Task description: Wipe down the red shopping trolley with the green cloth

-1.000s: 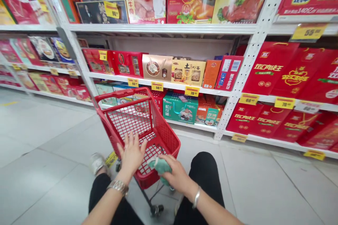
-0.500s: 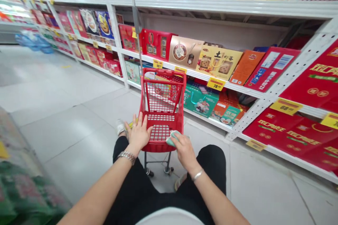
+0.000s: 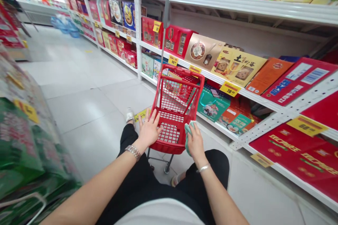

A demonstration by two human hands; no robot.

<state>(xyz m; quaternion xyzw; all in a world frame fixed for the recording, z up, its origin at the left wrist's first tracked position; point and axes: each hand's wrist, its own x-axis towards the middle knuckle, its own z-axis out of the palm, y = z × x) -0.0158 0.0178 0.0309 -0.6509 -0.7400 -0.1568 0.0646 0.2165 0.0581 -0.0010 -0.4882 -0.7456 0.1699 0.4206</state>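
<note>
A small red wire-mesh shopping cart (image 3: 182, 71) stands right in front of me on castors, its basket showing nothing but a printed card or box seen through the mesh. My left hand (image 3: 149, 130) rests on the cart's near rim with its fingers spread. My right hand (image 3: 195, 141) grips a green cloth (image 3: 188, 135) and presses it against the cart's right side. A thin grey pole (image 3: 165, 17) rises from the cart's far end.
White metal shelving (image 3: 250, 94) runs along the right, stacked with boxed gift packs and yellow price tags. Blurred green packaged goods (image 3: 23, 147) stand at the lower left. A tiled floor (image 3: 87, 112) stretches away down the aisle.
The view has swung left, so the shelves sit further right. My right hand and the cloth have moved from over the basket's middle to the cart's right side.
</note>
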